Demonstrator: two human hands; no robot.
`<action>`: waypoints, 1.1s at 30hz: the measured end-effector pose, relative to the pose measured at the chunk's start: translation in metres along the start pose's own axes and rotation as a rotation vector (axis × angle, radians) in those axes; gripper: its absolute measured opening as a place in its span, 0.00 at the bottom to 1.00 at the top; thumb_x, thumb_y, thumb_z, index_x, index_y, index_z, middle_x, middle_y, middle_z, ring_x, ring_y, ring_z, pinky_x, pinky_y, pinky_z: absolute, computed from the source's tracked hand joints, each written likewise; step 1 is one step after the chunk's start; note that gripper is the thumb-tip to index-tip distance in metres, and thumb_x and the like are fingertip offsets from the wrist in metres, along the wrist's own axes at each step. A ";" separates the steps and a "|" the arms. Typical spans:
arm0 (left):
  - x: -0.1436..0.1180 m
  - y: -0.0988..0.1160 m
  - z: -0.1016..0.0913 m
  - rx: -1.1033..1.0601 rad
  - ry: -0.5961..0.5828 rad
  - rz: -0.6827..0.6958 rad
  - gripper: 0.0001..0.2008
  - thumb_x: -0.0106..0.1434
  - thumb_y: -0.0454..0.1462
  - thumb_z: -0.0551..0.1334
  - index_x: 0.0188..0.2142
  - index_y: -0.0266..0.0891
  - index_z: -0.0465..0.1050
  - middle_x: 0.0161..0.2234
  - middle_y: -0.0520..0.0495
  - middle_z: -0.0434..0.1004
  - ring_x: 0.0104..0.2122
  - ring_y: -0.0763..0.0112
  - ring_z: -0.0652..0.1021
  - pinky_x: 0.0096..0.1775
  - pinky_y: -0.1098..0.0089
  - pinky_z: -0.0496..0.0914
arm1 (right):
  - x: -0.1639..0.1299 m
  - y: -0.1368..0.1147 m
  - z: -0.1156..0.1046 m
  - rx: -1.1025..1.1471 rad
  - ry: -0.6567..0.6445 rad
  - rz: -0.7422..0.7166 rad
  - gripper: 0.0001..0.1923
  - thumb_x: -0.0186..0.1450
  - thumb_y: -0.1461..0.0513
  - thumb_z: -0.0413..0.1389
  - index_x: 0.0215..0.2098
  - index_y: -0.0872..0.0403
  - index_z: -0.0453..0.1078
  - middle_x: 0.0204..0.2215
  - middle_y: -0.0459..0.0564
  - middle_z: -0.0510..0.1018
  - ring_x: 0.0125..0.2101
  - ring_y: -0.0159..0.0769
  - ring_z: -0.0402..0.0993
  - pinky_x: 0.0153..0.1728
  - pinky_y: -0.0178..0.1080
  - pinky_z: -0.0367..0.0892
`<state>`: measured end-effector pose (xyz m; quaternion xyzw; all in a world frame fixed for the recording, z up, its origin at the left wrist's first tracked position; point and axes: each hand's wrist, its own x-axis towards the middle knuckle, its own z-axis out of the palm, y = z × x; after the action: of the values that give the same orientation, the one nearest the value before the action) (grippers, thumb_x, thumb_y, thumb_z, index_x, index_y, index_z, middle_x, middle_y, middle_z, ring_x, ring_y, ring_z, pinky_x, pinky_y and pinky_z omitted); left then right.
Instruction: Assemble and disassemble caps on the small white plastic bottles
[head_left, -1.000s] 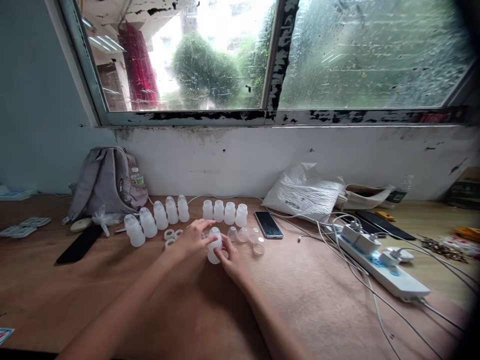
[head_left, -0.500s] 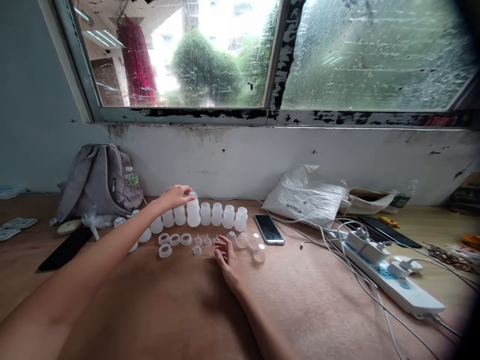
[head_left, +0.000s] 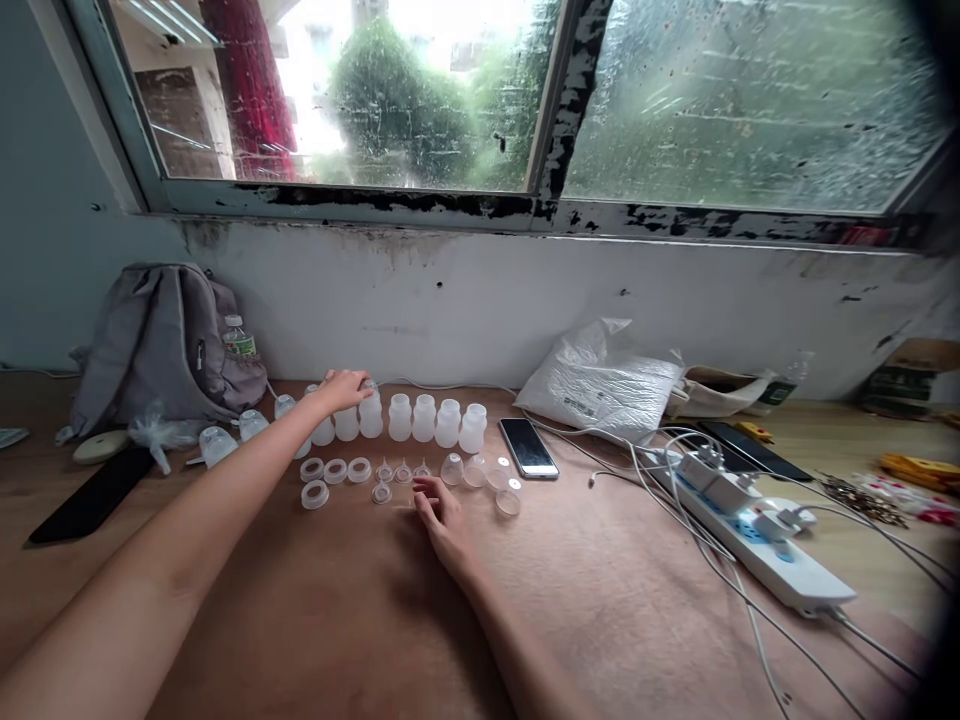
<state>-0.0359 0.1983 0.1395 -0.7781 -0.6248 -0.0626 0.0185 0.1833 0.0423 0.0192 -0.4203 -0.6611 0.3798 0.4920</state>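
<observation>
My left hand [head_left: 346, 389] reaches to the back row, its fingers closed around the top of a frosted baby bottle [head_left: 370, 415]. That bottle stands in a row of similar bottles [head_left: 424, 418], some hidden behind my left forearm. In front lie white collar rings [head_left: 359, 470], clear silicone nipples [head_left: 403, 471] and translucent dome caps [head_left: 508, 499]. My right hand [head_left: 442, 520] rests on the table just in front of the nipples. Its fingers are loosely bent and apart, with nothing seen in them.
A smartphone [head_left: 529, 448] lies right of the bottles, near a silver padded bag [head_left: 600, 380]. Charging cables trail from a white power strip [head_left: 802, 580] on the right. A grey backpack [head_left: 161, 340] and a black flat item [head_left: 94, 497] are on the left.
The view has shifted a little. The bottle in my left hand has moved slightly left, widening its gap to the bottle on its right. My right hand has stayed about where it was.
</observation>
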 end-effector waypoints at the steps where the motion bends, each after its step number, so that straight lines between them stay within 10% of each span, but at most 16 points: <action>1: -0.001 -0.001 0.001 0.004 0.003 0.002 0.20 0.58 0.46 0.50 0.47 0.40 0.65 0.43 0.42 0.73 0.43 0.55 0.71 0.45 0.58 0.60 | 0.000 0.000 0.000 -0.018 0.013 0.001 0.13 0.62 0.56 0.47 0.40 0.53 0.66 0.35 0.50 0.72 0.34 0.34 0.69 0.34 0.35 0.65; 11: -0.013 0.004 0.003 0.033 0.130 0.046 0.26 0.61 0.45 0.47 0.57 0.37 0.48 0.52 0.36 0.62 0.50 0.53 0.65 0.47 0.56 0.57 | 0.005 0.013 0.000 -0.187 0.206 0.028 0.09 0.61 0.60 0.47 0.32 0.55 0.67 0.28 0.49 0.74 0.30 0.35 0.69 0.33 0.36 0.64; 18: -0.091 0.013 0.025 0.027 0.345 0.290 0.18 0.62 0.38 0.48 0.51 0.39 0.57 0.45 0.42 0.67 0.45 0.61 0.68 0.42 0.65 0.62 | 0.005 0.014 0.001 -0.286 0.128 -0.020 0.09 0.59 0.62 0.47 0.28 0.55 0.68 0.25 0.48 0.74 0.27 0.35 0.69 0.30 0.35 0.64; 25: -0.178 0.002 0.094 -0.026 0.392 -0.085 0.19 0.58 0.42 0.53 0.48 0.39 0.61 0.46 0.42 0.67 0.43 0.60 0.69 0.42 0.64 0.62 | 0.014 0.020 0.013 -0.436 0.128 -0.030 0.10 0.60 0.61 0.46 0.27 0.54 0.68 0.25 0.49 0.74 0.26 0.34 0.69 0.29 0.34 0.63; 33: -0.187 0.000 0.108 -0.106 0.342 -0.313 0.21 0.55 0.46 0.56 0.46 0.38 0.63 0.42 0.42 0.72 0.43 0.56 0.68 0.44 0.57 0.58 | 0.026 0.017 0.054 -0.710 0.049 -0.176 0.07 0.57 0.60 0.52 0.31 0.55 0.67 0.30 0.51 0.71 0.34 0.39 0.66 0.37 0.39 0.61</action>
<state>-0.0676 0.0284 0.0101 -0.6495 -0.7216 -0.2283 0.0735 0.1294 0.0680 0.0001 -0.5154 -0.7734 0.0728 0.3619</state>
